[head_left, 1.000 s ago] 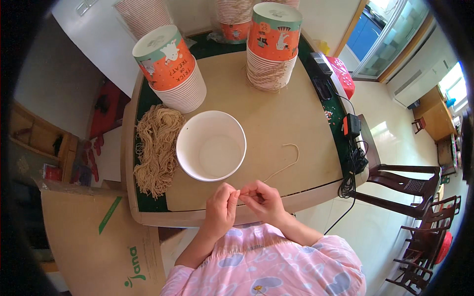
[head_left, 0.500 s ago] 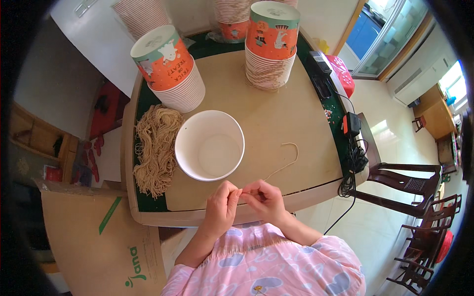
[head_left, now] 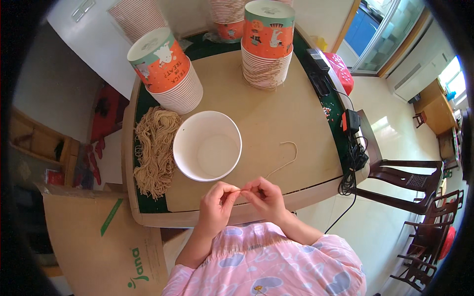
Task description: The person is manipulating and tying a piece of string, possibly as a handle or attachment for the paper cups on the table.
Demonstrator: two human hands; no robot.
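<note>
My left hand (head_left: pixel 216 206) and my right hand (head_left: pixel 265 200) meet fingertip to fingertip at the table's near edge, both closed in a pinch. Between them they grip the end of a thin beige cord (head_left: pixel 296 154). Its rest trails from my right hand onto the table and curls over at the tip. The part inside my fingers is mostly hidden. Just beyond my hands stands a white paper bucket (head_left: pixel 207 148), its mouth facing up, with a small hole near the left rim. Left of it lies a thick bundle of beige cords (head_left: pixel 156 153).
Upside-down stacks of orange and green printed buckets stand at the far left (head_left: pixel 165 69) and far right (head_left: pixel 267 44), with more behind. Black cables and an adapter (head_left: pixel 351 121) line the table's right edge. A cardboard box (head_left: pixel 103 241) is at lower left, a wooden chair (head_left: pixel 405 182) at right.
My left hand has shifted slightly left, and the fingertips of my two hands are a little farther apart. The view has moved slightly; the bucket and cord bundle stay in place.
</note>
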